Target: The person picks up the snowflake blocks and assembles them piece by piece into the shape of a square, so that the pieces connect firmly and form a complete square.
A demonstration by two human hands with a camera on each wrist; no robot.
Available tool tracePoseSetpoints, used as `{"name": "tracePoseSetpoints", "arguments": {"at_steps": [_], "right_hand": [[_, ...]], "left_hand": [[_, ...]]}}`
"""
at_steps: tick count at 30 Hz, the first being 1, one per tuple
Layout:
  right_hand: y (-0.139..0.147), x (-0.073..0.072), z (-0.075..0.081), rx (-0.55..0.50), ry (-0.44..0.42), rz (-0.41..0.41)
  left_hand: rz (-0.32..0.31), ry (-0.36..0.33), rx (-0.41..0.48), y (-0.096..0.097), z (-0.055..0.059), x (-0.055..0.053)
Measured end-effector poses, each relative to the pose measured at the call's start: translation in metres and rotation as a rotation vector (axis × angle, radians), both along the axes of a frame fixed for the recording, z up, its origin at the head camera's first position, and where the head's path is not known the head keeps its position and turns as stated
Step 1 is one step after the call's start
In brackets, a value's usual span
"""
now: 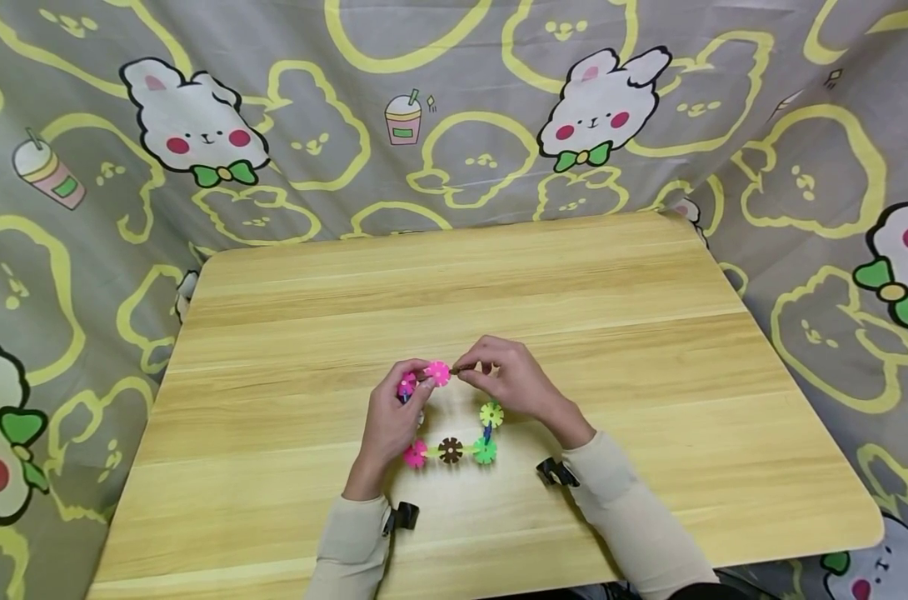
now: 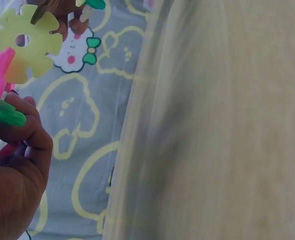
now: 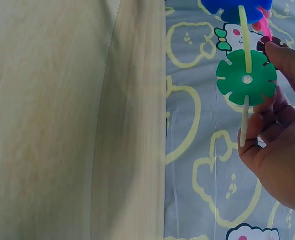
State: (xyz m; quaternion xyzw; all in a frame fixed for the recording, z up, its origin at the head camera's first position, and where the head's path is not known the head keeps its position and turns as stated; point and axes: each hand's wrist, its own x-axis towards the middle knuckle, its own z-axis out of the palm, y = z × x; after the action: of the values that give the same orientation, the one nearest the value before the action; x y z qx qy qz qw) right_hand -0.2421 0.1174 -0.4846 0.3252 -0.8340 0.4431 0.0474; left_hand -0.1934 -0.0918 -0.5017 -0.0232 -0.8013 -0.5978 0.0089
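Slotted plastic snowflake discs are linked into a roughly square ring in the head view. At its top left my left hand [image 1: 389,414] pinches a bright pink disc [image 1: 438,373] between thumb and fingers. My right hand [image 1: 516,379] pinches a small dark brown disc [image 3: 270,45], seen edge-on right at the pink one's rim. Along the near side run a pink disc [image 1: 415,454], a brown disc [image 1: 450,451] and a green disc [image 1: 486,451]. A yellow-green disc [image 1: 491,414] sits below my right hand, joined through a blue disc [image 1: 487,433]. My left fingers partly hide the ring's left side.
The ring and both hands are over a wooden table [image 1: 611,333]. A grey curtain [image 1: 469,83] with rabbit and bear drawings stands behind it and at both sides. Dark camera mounts [image 1: 557,472] sit at both wrists, against beige sleeves [image 1: 626,508].
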Motion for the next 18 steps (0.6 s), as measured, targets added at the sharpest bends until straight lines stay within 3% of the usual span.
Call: {"name": "tracePoseSetpoints", "arguments": {"at_steps": [7, 18], "right_hand": [[-0.003, 0.002, -0.002, 0.035, 0.112, -0.031], [-0.006, 0.004, -0.002, 0.086, 0.282, -0.052]], "left_hand": [[-0.033, 0.008, -0.011, 0.003, 0.031, 0.009], [-0.053, -0.024, -0.017, 0.004, 0.030, 0.008]]}}
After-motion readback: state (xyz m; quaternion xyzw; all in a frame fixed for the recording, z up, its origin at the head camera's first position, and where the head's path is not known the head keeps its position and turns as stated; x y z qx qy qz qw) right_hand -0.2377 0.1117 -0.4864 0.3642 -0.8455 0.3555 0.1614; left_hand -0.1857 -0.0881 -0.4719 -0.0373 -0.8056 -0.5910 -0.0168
